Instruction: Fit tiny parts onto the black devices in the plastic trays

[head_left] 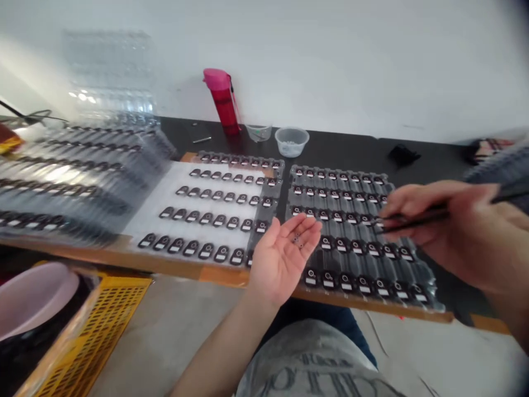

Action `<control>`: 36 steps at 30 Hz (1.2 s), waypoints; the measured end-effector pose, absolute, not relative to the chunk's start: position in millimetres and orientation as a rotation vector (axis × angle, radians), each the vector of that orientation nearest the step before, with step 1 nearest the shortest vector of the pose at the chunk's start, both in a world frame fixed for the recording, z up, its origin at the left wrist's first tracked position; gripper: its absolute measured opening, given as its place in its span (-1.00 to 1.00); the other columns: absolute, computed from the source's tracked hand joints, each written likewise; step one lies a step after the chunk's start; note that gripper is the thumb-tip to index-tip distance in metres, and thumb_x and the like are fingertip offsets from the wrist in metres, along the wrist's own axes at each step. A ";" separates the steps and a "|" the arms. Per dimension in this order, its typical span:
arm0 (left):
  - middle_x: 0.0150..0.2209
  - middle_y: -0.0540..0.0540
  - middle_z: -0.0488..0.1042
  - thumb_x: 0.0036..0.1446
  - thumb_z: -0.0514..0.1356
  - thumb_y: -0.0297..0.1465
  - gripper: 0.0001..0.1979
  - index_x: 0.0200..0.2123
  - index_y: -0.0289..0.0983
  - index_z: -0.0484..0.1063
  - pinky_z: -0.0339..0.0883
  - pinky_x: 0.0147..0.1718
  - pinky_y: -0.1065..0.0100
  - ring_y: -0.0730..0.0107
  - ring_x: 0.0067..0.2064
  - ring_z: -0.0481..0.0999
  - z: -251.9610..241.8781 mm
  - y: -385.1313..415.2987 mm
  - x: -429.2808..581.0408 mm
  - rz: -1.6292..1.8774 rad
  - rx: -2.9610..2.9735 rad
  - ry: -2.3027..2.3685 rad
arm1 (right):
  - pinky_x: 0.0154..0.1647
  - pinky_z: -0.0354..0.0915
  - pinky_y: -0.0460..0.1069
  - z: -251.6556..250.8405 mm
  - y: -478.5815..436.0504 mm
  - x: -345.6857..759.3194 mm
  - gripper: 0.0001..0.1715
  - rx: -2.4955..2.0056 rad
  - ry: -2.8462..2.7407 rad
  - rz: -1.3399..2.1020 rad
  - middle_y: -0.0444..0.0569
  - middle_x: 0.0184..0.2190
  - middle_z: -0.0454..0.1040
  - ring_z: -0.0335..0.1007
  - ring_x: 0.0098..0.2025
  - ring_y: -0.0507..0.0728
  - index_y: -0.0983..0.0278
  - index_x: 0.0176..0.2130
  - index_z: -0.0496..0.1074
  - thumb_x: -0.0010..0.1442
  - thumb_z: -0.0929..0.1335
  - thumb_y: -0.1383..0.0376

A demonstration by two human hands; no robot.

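left hand (284,259) is wide open, palm up, fingers barely curled, with a few tiny dark bits (296,239) sitting loose near the base of the fingers (too small to tell what they are, could be screws). right hand (457,234) is clenched in a pinch around black tweezers (417,216), tips aimed at the blister tray (433,302). can't tell if they're touching anything. looks like the step in hand is tweezer work on that tray, and what it calls for is a steady, precise pinch, since those bits look easy to drop.

fob-shaped black parts (328,279) fill the rows of pockets in the blister tray. left of that tray is a second tray (268,182) lying over a white foam sheet (157,220), then a stack of clear trays (74,176). behind it on the dark worktop (351,146) are a clear plastic tub (291,140) and a pink-lidded red bottle (221,99). a yellow crate (99,331) sits on the floor, down and left of it.
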State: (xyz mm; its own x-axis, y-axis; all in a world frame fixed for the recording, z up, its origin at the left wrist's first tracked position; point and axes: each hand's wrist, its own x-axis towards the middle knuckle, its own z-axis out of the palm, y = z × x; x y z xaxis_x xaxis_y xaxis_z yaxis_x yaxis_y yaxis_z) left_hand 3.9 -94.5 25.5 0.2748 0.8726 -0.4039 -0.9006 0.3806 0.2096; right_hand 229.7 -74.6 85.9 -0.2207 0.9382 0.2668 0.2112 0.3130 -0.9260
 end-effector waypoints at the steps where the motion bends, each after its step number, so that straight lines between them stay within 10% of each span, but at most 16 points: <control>1: -0.10 -0.32 0.48 0.27 -0.03 -0.23 -0.58 -0.16 -0.48 0.44 0.34 0.04 0.18 0.11 0.05 0.43 25.6 -88.6 3.3 1.183 -0.049 0.496 | -0.31 0.49 -0.04 86.8 -66.9 217.8 -0.63 -0.994 -1.621 1.176 0.00 -0.20 0.45 0.49 -0.21 0.08 0.21 -0.26 0.48 0.30 0.19 0.09; 5: 0.00 -0.36 0.44 0.27 -0.05 -0.17 -0.53 -0.13 -0.46 0.43 0.29 0.08 0.15 0.10 0.11 0.38 26.8 -72.4 5.4 1.164 -0.018 0.506 | -0.08 0.48 -0.03 81.8 -55.1 193.2 -0.90 -1.004 -1.584 1.344 -0.08 -0.13 0.44 0.50 -0.17 0.05 0.18 -0.24 0.48 0.18 0.37 0.33; 18: 0.01 -0.38 0.42 0.24 -0.04 -0.12 -0.49 -0.16 -0.47 0.43 0.23 0.12 0.14 0.05 0.13 0.36 31.2 -59.5 36.5 1.146 -0.017 0.472 | -0.07 0.43 -0.03 56.6 -33.6 227.5 -0.72 -0.679 -2.246 0.990 -0.01 -0.10 0.49 0.45 -0.06 0.12 0.18 -0.13 0.50 0.13 0.40 0.40; 36: -0.11 -0.26 0.49 0.26 0.00 -0.28 -0.66 -0.22 -0.41 0.46 0.31 0.02 0.25 0.25 -0.02 0.47 27.3 -63.5 47.2 1.086 0.068 0.560 | -0.25 0.47 -0.04 47.2 -32.4 223.9 -0.83 -0.907 -1.628 1.322 -0.09 -0.28 0.56 0.51 -0.29 0.06 0.18 -0.22 0.54 0.13 0.40 0.35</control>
